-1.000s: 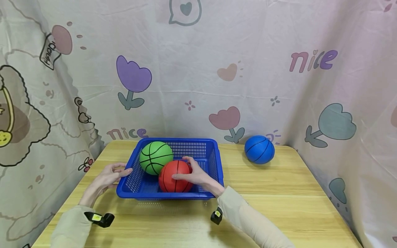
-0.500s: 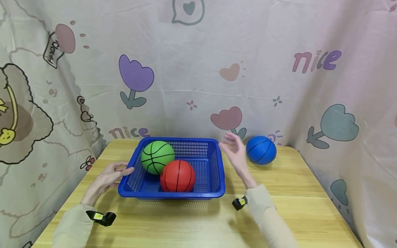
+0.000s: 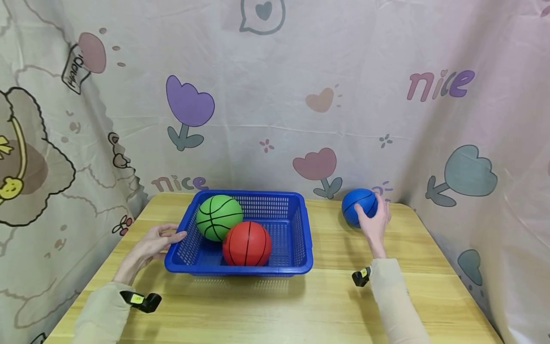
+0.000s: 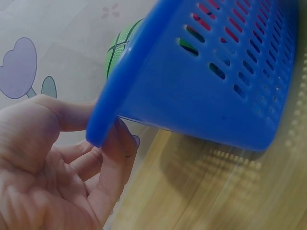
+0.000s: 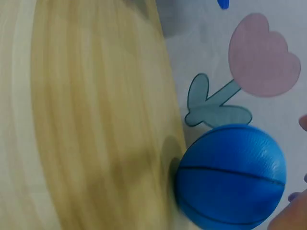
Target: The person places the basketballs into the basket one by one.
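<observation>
A blue plastic basket (image 3: pixel 281 270) stands on the table, holding a green ball (image 3: pixel 219 217) and a red ball (image 3: pixel 247 243), both with basketball lines. My left hand (image 3: pixel 154 242) pinches the basket's left rim; the left wrist view shows the thumb (image 4: pixel 72 115) on the rim and the fingers beneath it. At the far right, a blue ball (image 3: pixel 356 203) with black lines sits on the table. My right hand (image 3: pixel 375 224) reaches over its near right side, thumb and fingers spread. A gap shows between a fingertip (image 5: pixel 303 122) and the blue ball in the right wrist view.
The wooden table (image 3: pixel 335 296) ends at its back edge against a printed curtain (image 3: pixel 258 95). More curtain hangs along the left and right sides. A small black camera sits on each wrist, at the left sleeve (image 3: pixel 103 310) and the right sleeve (image 3: pixel 397 296).
My right hand has let go of the red ball in the basket and moved right to the blue ball. My left hand stays at the basket rim.
</observation>
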A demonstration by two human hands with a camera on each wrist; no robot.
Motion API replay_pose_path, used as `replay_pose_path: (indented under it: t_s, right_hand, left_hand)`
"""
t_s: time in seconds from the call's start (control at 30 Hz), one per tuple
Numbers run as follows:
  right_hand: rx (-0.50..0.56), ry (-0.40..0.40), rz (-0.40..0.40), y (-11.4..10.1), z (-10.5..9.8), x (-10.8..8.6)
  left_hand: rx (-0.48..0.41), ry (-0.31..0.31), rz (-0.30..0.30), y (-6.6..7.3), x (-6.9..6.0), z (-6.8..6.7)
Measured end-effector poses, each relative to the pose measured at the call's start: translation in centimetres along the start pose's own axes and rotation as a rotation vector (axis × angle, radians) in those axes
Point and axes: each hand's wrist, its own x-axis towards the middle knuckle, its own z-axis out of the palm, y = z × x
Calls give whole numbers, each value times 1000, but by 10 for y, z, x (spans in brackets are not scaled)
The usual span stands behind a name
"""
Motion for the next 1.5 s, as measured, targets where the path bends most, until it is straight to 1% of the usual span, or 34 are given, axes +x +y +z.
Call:
replay_pose_path:
  t_s: [0.1,0.23,0.4,0.43,0.63,0.8,0.97,1.2,1.33,1.4,1.5]
  right_hand:
    - [-37,-68,41,5,-4,-2]
    - [-53,-82,58,9,-5,-4]
    - [-40,-62,99,10,-4,-6]
    - [-42,-58,111,10,-4,-6]
    - [-72,-13,182,8,-4,-7]
    - [-76,26,225,6,-3,-7]
    - [-53,40,265,4,-2,-7]
    - [-28,46,304,6,-2,-7]
    - [3,19,341,7,-3,-6]
    - [21,-13,362,6,-5,-6]
    - [29,-78,370,5,-6,-6]
  left_hand:
    - [-7,1,-2,0,0,1]
    - [-14,-2,-1,1,-1,1]
    - [-8,-2,-2,0,0,0]
    - [-13,3,-8,1,0,1]
    - [6,4,3,0,0,-1]
    - [2,7,-2,0,0,0]
    - [-10,0,5,-1,-1,1]
    - [-16,-2,-2,-1,0,2]
    - [-15,-1,-1,-1,0,2]
    - [-15,1,-1,-1,0,2]
    - [-11,4,0,-1,1,2]
